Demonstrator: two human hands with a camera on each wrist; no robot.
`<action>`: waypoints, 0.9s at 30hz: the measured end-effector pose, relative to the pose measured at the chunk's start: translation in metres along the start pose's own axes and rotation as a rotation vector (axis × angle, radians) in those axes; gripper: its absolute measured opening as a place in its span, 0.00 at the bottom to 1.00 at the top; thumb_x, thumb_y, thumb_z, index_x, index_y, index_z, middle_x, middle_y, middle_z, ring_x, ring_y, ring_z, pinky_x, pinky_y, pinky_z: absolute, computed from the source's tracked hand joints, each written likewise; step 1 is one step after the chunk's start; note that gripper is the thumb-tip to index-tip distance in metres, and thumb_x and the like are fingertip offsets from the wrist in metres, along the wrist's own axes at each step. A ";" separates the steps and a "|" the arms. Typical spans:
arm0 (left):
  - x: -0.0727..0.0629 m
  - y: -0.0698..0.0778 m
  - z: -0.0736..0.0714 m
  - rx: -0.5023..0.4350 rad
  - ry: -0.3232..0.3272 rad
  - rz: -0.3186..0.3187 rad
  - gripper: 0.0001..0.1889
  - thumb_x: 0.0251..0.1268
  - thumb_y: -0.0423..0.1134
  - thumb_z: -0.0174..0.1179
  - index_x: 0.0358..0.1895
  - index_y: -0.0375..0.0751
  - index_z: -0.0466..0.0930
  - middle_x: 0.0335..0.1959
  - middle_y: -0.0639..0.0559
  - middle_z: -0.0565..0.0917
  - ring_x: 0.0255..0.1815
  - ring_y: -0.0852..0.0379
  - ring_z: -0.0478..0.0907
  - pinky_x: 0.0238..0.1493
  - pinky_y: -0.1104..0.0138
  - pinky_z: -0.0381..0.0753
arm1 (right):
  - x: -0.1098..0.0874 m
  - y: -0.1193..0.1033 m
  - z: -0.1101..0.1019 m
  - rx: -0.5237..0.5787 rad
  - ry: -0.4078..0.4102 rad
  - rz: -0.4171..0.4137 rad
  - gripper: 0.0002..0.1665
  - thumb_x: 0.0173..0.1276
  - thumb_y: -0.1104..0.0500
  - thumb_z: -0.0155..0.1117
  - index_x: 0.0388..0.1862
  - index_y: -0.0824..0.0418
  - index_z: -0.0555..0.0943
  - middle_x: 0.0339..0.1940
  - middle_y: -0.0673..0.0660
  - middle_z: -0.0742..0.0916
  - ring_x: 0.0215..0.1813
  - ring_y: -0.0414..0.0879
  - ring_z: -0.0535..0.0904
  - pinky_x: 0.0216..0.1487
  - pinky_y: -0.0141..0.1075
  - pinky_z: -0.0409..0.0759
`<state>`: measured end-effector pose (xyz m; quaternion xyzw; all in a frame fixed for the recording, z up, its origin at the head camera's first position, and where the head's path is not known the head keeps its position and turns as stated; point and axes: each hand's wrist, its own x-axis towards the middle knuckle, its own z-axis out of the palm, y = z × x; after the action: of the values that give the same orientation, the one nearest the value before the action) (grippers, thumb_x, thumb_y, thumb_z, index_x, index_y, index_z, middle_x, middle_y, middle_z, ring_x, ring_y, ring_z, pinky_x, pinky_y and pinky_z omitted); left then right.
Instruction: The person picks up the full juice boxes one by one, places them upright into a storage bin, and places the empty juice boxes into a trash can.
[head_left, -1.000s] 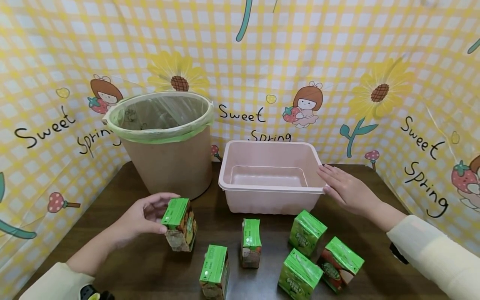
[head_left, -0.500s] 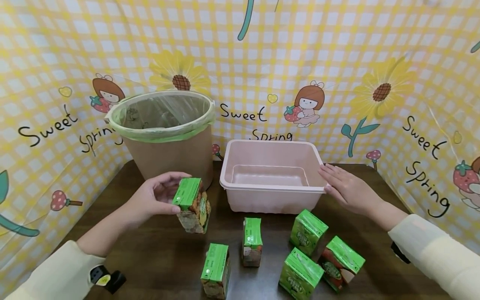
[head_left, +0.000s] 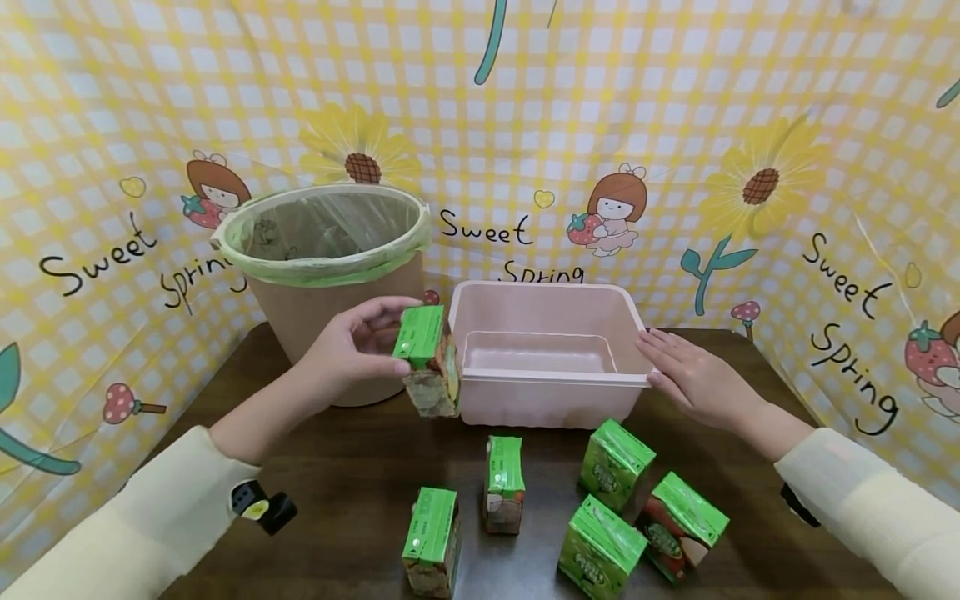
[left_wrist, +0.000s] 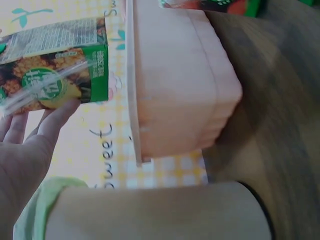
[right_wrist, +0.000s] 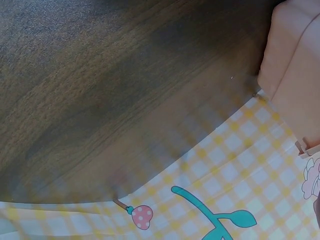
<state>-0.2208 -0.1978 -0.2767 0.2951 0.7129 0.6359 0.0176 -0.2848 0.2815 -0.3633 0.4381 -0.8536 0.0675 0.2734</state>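
Note:
Between thumb and fingers my left hand (head_left: 352,350) grips a small drink carton (head_left: 426,362) by its side, raised above the table at the near left corner of the pink plastic basin (head_left: 555,402). The carton has a green top, and a wrapped straw (left_wrist: 47,87) runs along its brown printed face in the left wrist view. My right hand (head_left: 693,379) rests with straight fingers on the basin's right rim. Inside the basin only the bare floor shows. Nearest in front of it stands another upright green-topped carton (head_left: 505,483).
A tan bin (head_left: 330,317) with a green-edged liner stands left of the basin. More cartons stand on the dark wooden table (head_left: 315,500): one (head_left: 431,542) at front centre, and a group (head_left: 603,546) at front right. A checked cloth (head_left: 480,108) hangs behind.
My left hand has lifted the drink carton off the table area at left and carried it up and rightward to the basin's left corner. My right hand has stayed at the rim.

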 end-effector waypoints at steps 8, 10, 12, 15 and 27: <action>0.036 0.005 0.021 -0.037 0.027 -0.006 0.33 0.55 0.24 0.66 0.66 0.34 0.67 0.59 0.45 0.77 0.57 0.48 0.76 0.50 0.62 0.79 | -0.001 0.000 -0.002 0.007 -0.026 0.017 0.30 0.79 0.49 0.48 0.66 0.71 0.71 0.66 0.68 0.75 0.67 0.62 0.69 0.71 0.43 0.58; 0.045 0.005 0.027 -0.046 0.040 -0.011 0.32 0.56 0.24 0.65 0.66 0.34 0.67 0.58 0.44 0.77 0.56 0.49 0.77 0.49 0.62 0.80 | -0.001 0.000 -0.002 0.009 -0.028 0.020 0.30 0.79 0.49 0.48 0.66 0.71 0.71 0.66 0.68 0.74 0.67 0.62 0.69 0.71 0.44 0.59; 0.053 0.004 0.032 -0.058 0.048 -0.018 0.31 0.56 0.24 0.64 0.66 0.33 0.67 0.57 0.44 0.77 0.55 0.49 0.77 0.49 0.63 0.80 | -0.001 -0.001 -0.002 0.006 -0.031 0.024 0.30 0.79 0.49 0.47 0.66 0.72 0.72 0.66 0.68 0.74 0.67 0.63 0.69 0.70 0.46 0.60; 0.065 0.001 0.040 -0.081 0.047 -0.019 0.31 0.56 0.24 0.63 0.66 0.33 0.67 0.56 0.44 0.77 0.53 0.49 0.78 0.48 0.62 0.81 | -0.001 0.000 -0.002 0.003 -0.035 0.026 0.30 0.79 0.49 0.47 0.65 0.72 0.72 0.66 0.68 0.74 0.67 0.63 0.68 0.69 0.47 0.61; 0.111 -0.013 0.073 -0.157 0.033 -0.010 0.30 0.56 0.23 0.65 0.64 0.35 0.70 0.53 0.43 0.80 0.51 0.46 0.79 0.49 0.58 0.81 | 0.001 -0.002 -0.005 0.015 -0.055 0.034 0.29 0.78 0.51 0.49 0.66 0.73 0.71 0.66 0.70 0.74 0.67 0.64 0.69 0.72 0.42 0.55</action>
<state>-0.2878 -0.0832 -0.2635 0.2787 0.6624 0.6946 0.0319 -0.2821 0.2812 -0.3590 0.4275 -0.8676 0.0665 0.2451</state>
